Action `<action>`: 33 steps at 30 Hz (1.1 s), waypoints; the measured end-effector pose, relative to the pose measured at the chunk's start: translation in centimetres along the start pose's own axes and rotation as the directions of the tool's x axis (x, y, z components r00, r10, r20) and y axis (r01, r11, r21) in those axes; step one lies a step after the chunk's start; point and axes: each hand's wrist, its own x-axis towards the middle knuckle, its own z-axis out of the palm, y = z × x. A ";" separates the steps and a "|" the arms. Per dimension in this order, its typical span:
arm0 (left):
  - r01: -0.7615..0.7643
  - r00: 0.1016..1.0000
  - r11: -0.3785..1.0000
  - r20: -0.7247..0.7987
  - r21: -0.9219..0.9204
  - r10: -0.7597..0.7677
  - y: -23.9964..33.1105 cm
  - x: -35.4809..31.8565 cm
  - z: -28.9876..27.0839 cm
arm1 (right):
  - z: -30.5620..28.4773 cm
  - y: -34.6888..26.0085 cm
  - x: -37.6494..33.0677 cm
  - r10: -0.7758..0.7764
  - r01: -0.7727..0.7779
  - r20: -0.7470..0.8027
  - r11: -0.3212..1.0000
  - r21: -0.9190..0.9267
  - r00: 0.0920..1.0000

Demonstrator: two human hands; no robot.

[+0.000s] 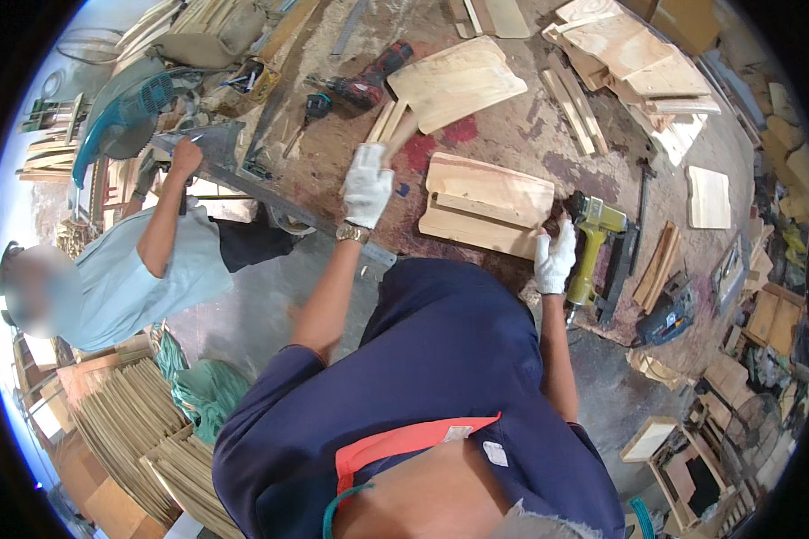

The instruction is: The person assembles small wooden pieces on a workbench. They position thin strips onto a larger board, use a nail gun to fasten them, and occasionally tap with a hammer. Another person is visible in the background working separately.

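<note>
My left hand (367,187), in a white glove, reaches to the near end of some thin wooden strips (388,124). Its fingers look closed on a strip, though the grip is partly hidden. Beyond them lies a pale board with shaped ends (458,85). In front of me rests a pair of shaped boards (490,178) with a narrow strip (487,209) lying across them. My right hand (555,258), also gloved, is at their right edge with thumb and fingers apart. Just right of it lies an olive-green nail gun (593,247) with a black magazine.
A red and black drill (377,76) lies at the far left of the workbench. Stacked boards (629,54) occupy the far right; a blue-grey power tool (667,314) lies near the right edge. A co-worker (144,269) stands left beside a teal mitre saw (130,117).
</note>
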 end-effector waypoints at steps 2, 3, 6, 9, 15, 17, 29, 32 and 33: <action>-0.078 0.986 0.986 0.135 -0.150 0.099 3.6 -1.1 0.8 | 0.2 -1.6 0.0 0.202 -0.208 0.053 0.925 0.317 0.978; -0.200 0.958 0.953 0.157 -0.228 0.238 5.4 -1.6 1.2 | -0.2 -2.2 -0.1 0.246 -0.269 0.107 0.880 0.391 0.963; -0.285 0.834 0.882 0.357 -0.375 0.421 9.7 -3.1 2.3 | -0.9 -3.5 -0.5 0.360 -0.451 0.292 0.531 0.717 0.886; -0.207 0.723 0.880 0.539 -0.428 0.433 12.0 -6.0 3.7 | -1.6 -2.9 -1.7 0.490 -0.556 0.349 0.380 0.739 0.799; -0.082 0.713 0.850 0.566 -0.520 0.415 10.8 -10.1 5.2 | -2.3 0.7 -5.4 0.607 -0.755 0.492 0.307 0.579 0.624; -0.033 0.677 0.902 0.654 -0.430 0.337 10.1 -10.5 5.0 | -2.6 1.3 -6.3 0.553 -0.753 0.525 0.354 0.555 0.647; 0.119 0.949 0.984 0.308 -0.129 -0.075 5.5 -11.0 4.2 | -0.6 -0.2 -4.5 0.205 -0.290 0.282 0.908 0.302 0.937; 0.222 0.933 0.961 0.323 -0.165 -0.160 4.1 -11.4 4.0 | -0.5 -0.1 -4.1 0.092 -0.124 0.195 0.979 0.161 0.977; 0.199 0.939 0.961 0.319 -0.193 -0.130 3.5 -11.6 3.9 | -0.5 0.0 -4.0 0.096 -0.135 0.226 0.978 0.162 0.969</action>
